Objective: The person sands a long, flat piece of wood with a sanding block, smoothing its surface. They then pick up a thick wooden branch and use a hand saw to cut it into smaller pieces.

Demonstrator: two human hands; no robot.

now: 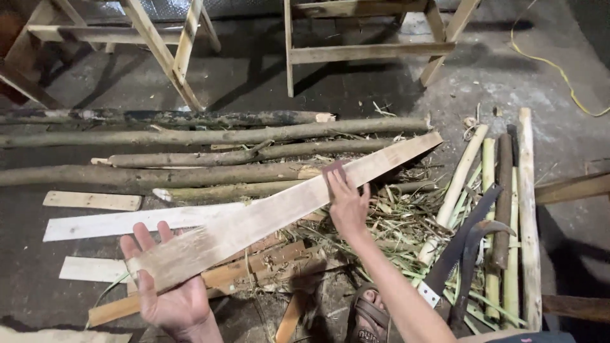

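The left hand (170, 293) lies palm-up with fingers spread under the near end of a long, flat wooden plank (279, 213), cradling it rather than gripping; the open palm appears to act as a support that keeps the near end off the floor. The right hand (347, 204) presses flat on the upper face of the plank past its middle, fingers extended over a small dark sheet (333, 171) that looks like abrasive paper, though its texture is too small to confirm. The plank runs diagonally from the left palm up and to the right, its far end resting over a row of rough round poles (190, 136) on the concrete floor (356, 89); this slant presents the broad face to the pressing hand. Pale flat boards (127, 221) lie on the floor to the left, under and beside the plank. Darker offcuts and shavings (267, 257) sit directly beneath it. To the right, a bundle of pale peeled stems (486, 190) lies lengthwise, with a hand saw (457, 244) and a curved blade (473, 254) laid across it, within reach of the right hand. A sandalled foot (368, 317) shows at the lower edge. Wooden frames (356, 51) stand at the far side, and a yellow cord (559, 70) trails at upper right.
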